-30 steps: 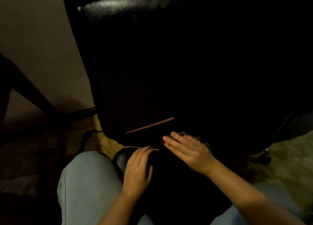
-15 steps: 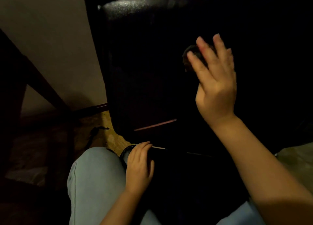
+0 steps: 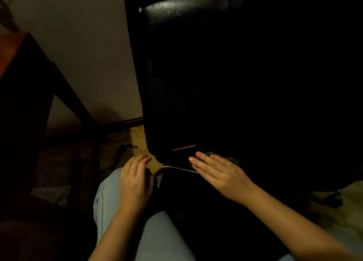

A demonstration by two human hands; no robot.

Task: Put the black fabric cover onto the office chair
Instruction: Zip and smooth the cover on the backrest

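Note:
The black office chair's backrest point(image 3: 196, 74) fills the centre and right of the dim view, with a shiny top edge and a thin reddish strip near its bottom. The seat point(image 3: 186, 192) lies dark below it, a thin pale line running along its rear edge. I cannot tell the black fabric cover apart from the chair in this light. My right hand point(image 3: 214, 172) lies flat with straight fingers at the gap between seat and backrest. My left hand point(image 3: 135, 176) rests with loosely bent fingers beside the seat's left corner, over my pale trouser leg; it holds nothing that I can see.
A dark wooden table point(image 3: 29, 84) stands at the left against a pale wall point(image 3: 78, 45). Patterned yellowish floor point(image 3: 135, 143) shows between table and chair, with a small dark object point(image 3: 125, 147) on it. A chair castor point(image 3: 334, 199) sits at the lower right.
My right hand, raised against the backrest half a second ago, has dropped back to the seat's rear edge. My left hand has shifted left, off the seat corner.

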